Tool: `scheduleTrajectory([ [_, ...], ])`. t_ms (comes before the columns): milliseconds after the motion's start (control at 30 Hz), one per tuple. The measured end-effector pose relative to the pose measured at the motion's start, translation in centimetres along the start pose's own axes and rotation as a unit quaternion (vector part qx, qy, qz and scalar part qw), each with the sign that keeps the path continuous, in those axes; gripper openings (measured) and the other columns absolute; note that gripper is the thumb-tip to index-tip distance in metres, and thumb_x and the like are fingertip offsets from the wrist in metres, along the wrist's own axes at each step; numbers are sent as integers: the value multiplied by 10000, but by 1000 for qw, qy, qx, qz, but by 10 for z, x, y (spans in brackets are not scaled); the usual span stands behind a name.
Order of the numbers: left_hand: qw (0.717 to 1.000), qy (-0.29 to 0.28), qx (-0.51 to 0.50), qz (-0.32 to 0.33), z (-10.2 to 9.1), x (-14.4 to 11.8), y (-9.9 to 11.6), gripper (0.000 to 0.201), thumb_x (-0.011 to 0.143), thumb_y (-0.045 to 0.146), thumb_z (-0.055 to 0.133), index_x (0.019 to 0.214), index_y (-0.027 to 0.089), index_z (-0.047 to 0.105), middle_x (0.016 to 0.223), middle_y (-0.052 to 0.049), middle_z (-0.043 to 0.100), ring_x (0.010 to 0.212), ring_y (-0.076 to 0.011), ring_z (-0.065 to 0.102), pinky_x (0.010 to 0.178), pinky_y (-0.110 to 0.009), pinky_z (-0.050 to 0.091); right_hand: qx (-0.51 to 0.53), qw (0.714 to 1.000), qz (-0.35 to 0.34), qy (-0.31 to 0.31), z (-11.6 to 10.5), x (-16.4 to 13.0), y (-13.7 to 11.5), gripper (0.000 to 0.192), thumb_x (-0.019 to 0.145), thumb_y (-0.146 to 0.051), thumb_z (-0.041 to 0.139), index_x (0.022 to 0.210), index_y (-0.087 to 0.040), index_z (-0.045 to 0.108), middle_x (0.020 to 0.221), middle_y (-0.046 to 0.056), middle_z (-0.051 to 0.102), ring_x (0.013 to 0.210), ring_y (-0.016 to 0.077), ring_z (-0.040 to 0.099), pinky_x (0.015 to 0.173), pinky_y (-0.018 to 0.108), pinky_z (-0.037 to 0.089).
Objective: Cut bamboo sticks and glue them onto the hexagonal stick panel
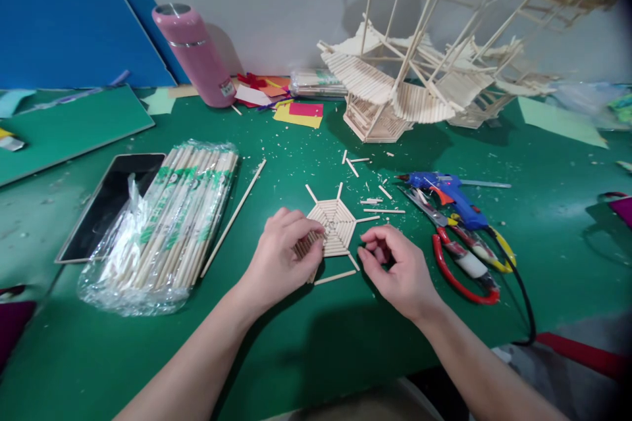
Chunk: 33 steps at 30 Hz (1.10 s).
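A web-shaped panel of thin wooden sticks [338, 227] lies flat on the green table, with several spokes jutting past its rim. My left hand [286, 253] is closed over the panel's left side, thumb and forefinger resting at it and hiding that part. Just right of the panel, near its lower right spoke, my right hand [395, 266] has curled fingers, with a small gap between thumb and forefinger; nothing shows in it. A loose short stick [336, 277] lies along the panel's near side, close to both hands.
A blue glue gun [439, 187] and red-handled cutters [464, 250] lie to the right. Bagged sticks [185, 210] overlap a dark tablet [113, 204] on the left, beside a long stick [234, 217]. Behind stand a pink flask [197, 56] and a stick-built pavilion model [405, 89].
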<state>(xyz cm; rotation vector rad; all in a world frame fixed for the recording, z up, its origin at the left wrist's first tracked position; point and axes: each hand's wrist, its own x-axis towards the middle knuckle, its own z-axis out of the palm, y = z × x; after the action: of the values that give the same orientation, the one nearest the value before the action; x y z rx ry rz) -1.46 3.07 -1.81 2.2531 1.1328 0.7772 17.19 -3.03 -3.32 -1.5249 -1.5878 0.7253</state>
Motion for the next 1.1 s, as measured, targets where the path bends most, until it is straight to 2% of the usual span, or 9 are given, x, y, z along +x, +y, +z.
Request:
scheduleTrajectory([
  [300, 992, -88, 93, 16, 3, -3, 5, 127, 729, 243, 560, 839, 203, 611, 773, -33, 562, 787, -212, 440, 669, -350, 315, -79, 995, -39, -56, -1, 1, -5, 101, 749, -127, 536, 824, -194, 525, 760, 1, 513, 673, 115, 489, 594, 225, 402],
  [533, 991, -87, 98, 21, 6, -2, 3, 124, 736, 243, 560, 844, 208, 609, 780, -35, 572, 784, -214, 436, 669, -353, 306, -123, 988, -55, -69, 1, 3, -5, 98, 744, -117, 513, 784, -205, 533, 747, 11, 528, 708, 146, 514, 623, 257, 398],
  [1100, 991, -101, 90, 16, 3, -2, 2, 142, 755, 230, 547, 876, 208, 617, 791, -39, 578, 791, -215, 440, 679, -356, 307, -159, 982, -66, -74, 4, 4, -5, 113, 763, -118, 487, 715, -197, 551, 682, 8, 535, 641, 133, 503, 569, 241, 379],
])
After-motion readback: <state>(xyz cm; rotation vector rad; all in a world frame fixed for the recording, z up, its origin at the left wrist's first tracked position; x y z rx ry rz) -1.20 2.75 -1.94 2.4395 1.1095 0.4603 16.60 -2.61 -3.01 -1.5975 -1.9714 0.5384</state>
